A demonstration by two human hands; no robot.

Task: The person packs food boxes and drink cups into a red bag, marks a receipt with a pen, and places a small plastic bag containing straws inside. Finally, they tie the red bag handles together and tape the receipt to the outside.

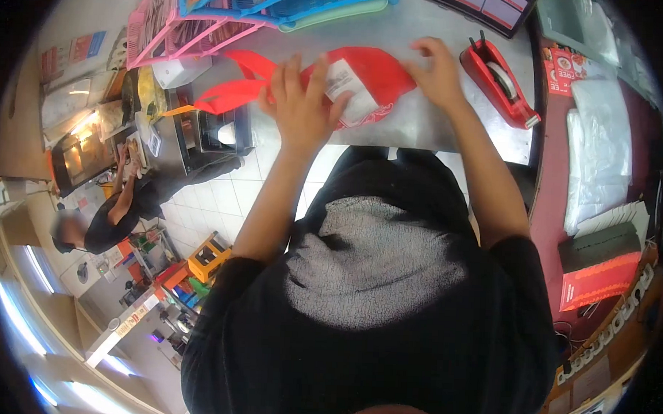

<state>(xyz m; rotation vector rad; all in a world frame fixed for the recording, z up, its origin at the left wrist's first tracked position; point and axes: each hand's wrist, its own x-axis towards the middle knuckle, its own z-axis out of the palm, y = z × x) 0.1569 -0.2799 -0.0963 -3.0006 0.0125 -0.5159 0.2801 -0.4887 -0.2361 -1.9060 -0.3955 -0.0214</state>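
A red plastic bag [384,66] lies on the metal counter [414,129], its two handle-like strips reaching out to the left. On it is a white printed slip [357,98]. My left hand [304,100] rests across the bag's left part with fingers spread, the thumb over the slip's edge. At the bag's right end, my right hand [438,72] has thumb and forefinger apart, the thumb tip right at the bag's edge. Just right of that hand stands a red tape dispenser [496,85] with a roll in it.
Pink [151,25] and blue baskets [295,5] holding papers line the counter's far side. A tablet [492,8] lies at the back. Clear plastic bags [600,143] and a red-and-black box [599,267] are at right. Another person [112,210] works at the left.
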